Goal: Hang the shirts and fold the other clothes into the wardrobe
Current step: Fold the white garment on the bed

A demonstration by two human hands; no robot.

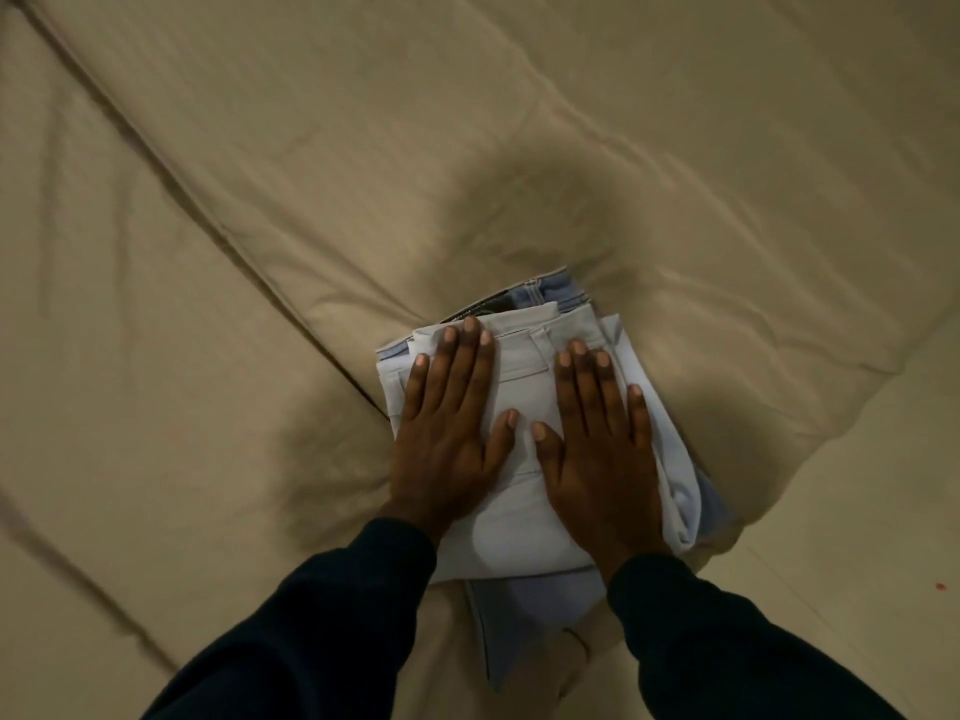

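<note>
Pressing folded clothes [524, 491] into wrinkled beige bedsheet [260, 200]; both hands' fingers [470, 356] flat, straight.

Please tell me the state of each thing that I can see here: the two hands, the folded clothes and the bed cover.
left hand: flat, fingers straight, pressing on the top garment.
right hand: flat, fingers straight, pressing on the same garment.
light grey trousers: folded, on top of the pile, under both hands.
blue jeans: folded, under the trousers, only edges showing.
beige bed cover: spread out, creased, dented around the pile.
</note>
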